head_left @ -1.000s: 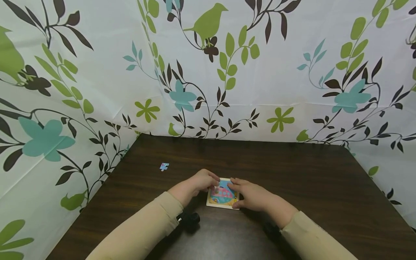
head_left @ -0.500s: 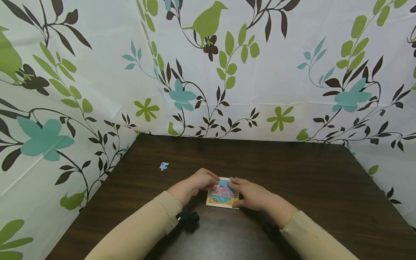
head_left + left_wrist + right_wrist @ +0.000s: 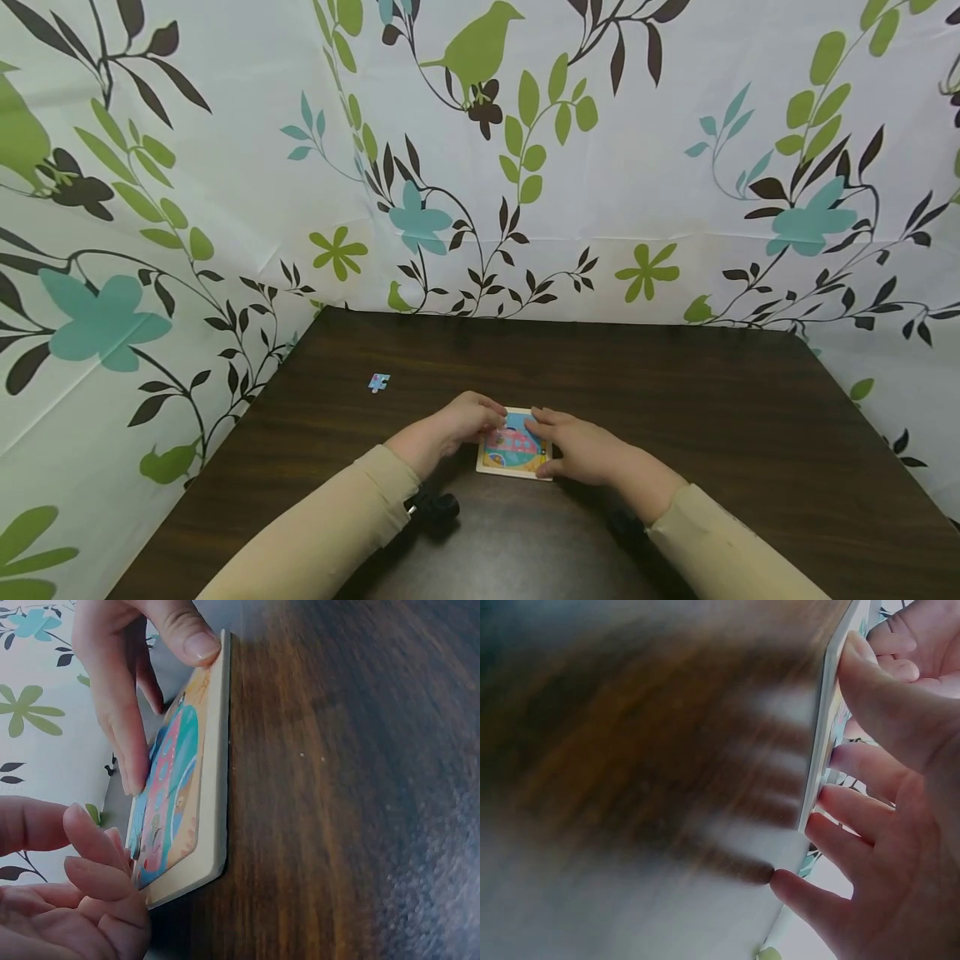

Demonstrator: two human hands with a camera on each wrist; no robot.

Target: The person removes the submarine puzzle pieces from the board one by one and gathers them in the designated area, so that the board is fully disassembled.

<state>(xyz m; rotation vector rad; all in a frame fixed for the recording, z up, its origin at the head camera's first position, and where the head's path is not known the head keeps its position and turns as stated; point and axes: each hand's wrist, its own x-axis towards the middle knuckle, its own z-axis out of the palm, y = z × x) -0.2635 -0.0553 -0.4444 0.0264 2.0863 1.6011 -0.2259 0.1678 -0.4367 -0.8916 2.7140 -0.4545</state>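
A small square jigsaw puzzle in a pale wooden tray frame lies on the dark table, its picture pink, teal, blue and yellow. My left hand is at its left side, fingers curled and fingertips at the upper left part of the picture. They pinch a puzzle piece there, mostly hidden by the fingers. My right hand rests on the right side with fingers spread, the index finger over the picture and the thumb at the near edge.
A loose blue and pink puzzle piece lies on the table, further back and to the left. A white curtain printed with birds, leaves and flowers stands behind and beside the table. Black wrist-camera gear sits under the left sleeve.
Both hands stay almost in place. The left fingers have shifted very slightly at the puzzle's upper left; the right hand and the loose piece have not moved.
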